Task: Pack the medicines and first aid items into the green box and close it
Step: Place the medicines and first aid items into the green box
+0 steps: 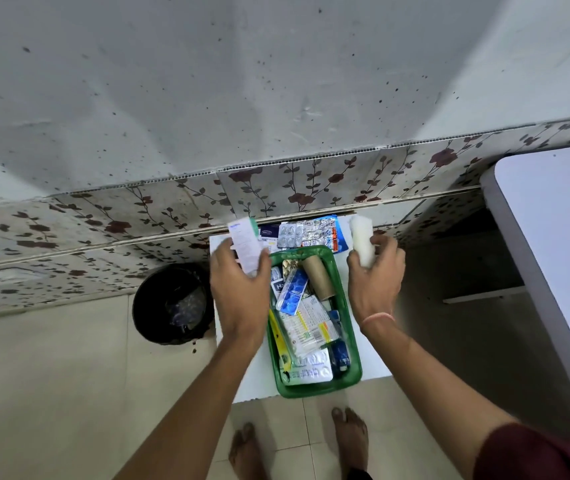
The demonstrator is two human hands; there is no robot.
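Observation:
The open green box (347,308) stands on a small white table (368,363), filled with blister packs, sachets, a brown cardboard roll (318,275) and small cartons. My left hand (238,292) hovers over the box's left far corner and grips a white medicine carton (246,245) with a green end. My right hand (375,275) is just right of the box and holds a white gauze roll (362,239) upright. Beyond the box, against the wall, lie silver blister strips (306,232) and a dark blue pack (269,233). No lid is visible.
A black waste bin (172,303) stands on the floor left of the table. A larger white table (553,237) fills the right side. A flower-patterned tiled wall (172,209) runs right behind the small table. My bare feet (349,434) stand on the floor tiles below.

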